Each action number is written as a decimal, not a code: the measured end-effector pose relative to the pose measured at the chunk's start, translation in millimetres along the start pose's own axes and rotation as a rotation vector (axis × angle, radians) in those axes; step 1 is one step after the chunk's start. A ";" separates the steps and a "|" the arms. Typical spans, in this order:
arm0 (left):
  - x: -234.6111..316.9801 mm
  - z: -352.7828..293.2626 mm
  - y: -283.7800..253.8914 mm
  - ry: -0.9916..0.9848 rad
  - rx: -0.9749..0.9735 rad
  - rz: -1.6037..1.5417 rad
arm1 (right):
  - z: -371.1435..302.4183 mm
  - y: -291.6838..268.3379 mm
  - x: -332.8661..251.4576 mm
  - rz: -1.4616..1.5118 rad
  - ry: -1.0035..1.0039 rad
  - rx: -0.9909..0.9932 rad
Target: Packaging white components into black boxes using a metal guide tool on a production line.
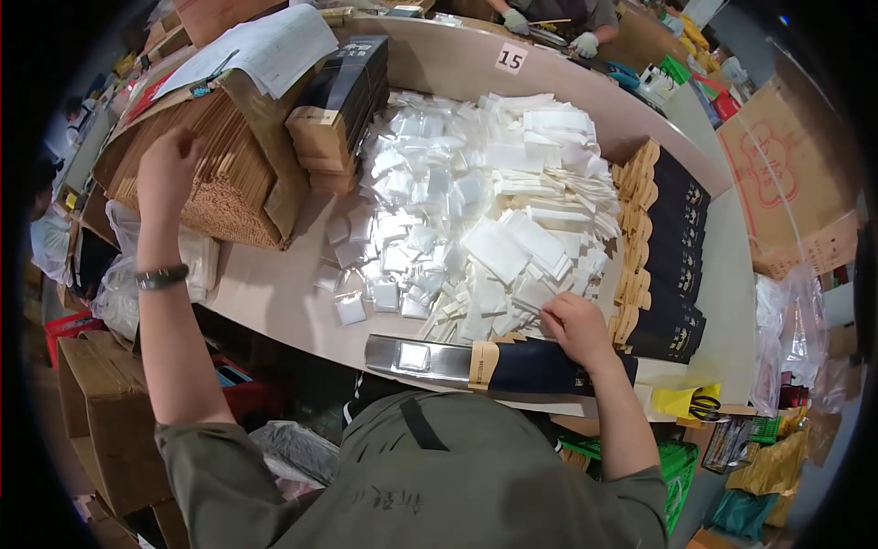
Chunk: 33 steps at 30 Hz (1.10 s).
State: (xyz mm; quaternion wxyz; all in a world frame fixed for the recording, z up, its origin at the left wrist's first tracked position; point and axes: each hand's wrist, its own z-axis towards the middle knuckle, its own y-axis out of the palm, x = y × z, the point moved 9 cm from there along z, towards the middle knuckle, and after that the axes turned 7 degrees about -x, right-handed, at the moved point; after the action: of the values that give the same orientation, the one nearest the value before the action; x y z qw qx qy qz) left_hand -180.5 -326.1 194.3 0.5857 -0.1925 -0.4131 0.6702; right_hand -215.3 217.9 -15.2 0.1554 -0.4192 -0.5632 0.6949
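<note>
My left hand (170, 169) is raised at the upright brown cardboard pieces (233, 178) packed in an open carton. Its fingers are curled closed; whatever they hold is hidden. At the front right of the white packets (526, 247), my right hand (578, 328) has its fingers pressed together. What is between them does not show clearly. Below that hand, along the table's front edge, lies a navy and cream paper sleeve (530, 366). A shiny silver strip (382, 355) extends from its left end, with a small clear sachet (413, 356) on top.
Small clear sachets (393, 238) are heaped mid-table. Navy sleeves (672, 265) stand stacked at the right, dark boxes (352, 87) at the back left. Scissors (704, 405) sit in a yellow holder (672, 403) at the front right. Across the partition, another person's gloved hands (583, 44) are working.
</note>
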 end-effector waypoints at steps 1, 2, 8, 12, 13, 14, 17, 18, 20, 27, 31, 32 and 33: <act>-14.5 9.2 27.4 -0.047 -0.208 0.093 | 2.1 -5.3 1.3 0.101 0.029 0.067; -18.7 10.9 53.8 -0.080 -0.422 0.179 | -0.7 -10.2 3.4 0.203 0.072 0.139; -10.3 17.5 67.2 0.031 -0.392 0.222 | 75.9 18.0 -30.1 -0.113 0.103 0.139; -15.9 22.4 52.2 0.019 -0.265 0.325 | 95.0 24.3 -18.5 -0.240 0.187 0.054; -20.7 16.0 45.9 0.025 -0.195 0.374 | 91.6 23.3 -19.0 -0.191 0.215 0.066; -12.7 9.3 36.4 0.032 -0.189 0.327 | 85.6 18.1 -31.6 -0.181 0.214 0.025; -11.4 -39.8 -13.7 0.005 0.014 0.011 | 63.5 16.3 -58.1 0.382 0.342 -0.058; -22.1 -70.7 -15.5 -0.055 0.047 -0.062 | 56.8 28.4 -85.3 0.305 0.194 -0.119; -61.1 -161.7 12.7 -0.444 0.061 -0.449 | 44.3 58.1 -126.3 0.181 -0.089 -0.141; 33.6 -319.4 105.1 -0.592 -0.421 -1.090 | 21.7 75.0 -146.2 0.173 -0.219 -0.239; 77.4 -320.2 138.5 -0.555 -0.756 -1.189 | 20.8 78.0 -151.6 0.039 -0.202 -0.146; 79.5 -317.2 136.0 -0.564 -0.785 -1.234 | 16.0 71.7 -152.3 0.042 -0.207 -0.146; 79.5 -316.0 134.6 -0.572 -0.816 -1.280 | 9.7 55.0 -146.2 0.097 -0.160 -0.121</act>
State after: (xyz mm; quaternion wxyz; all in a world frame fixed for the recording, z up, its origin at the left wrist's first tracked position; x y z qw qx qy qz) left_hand -49.3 -143.7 -77.4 0.6111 0.0615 -0.7888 0.0252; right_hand -120.8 93.5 -5.7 0.0504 -0.3979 -0.5936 0.6977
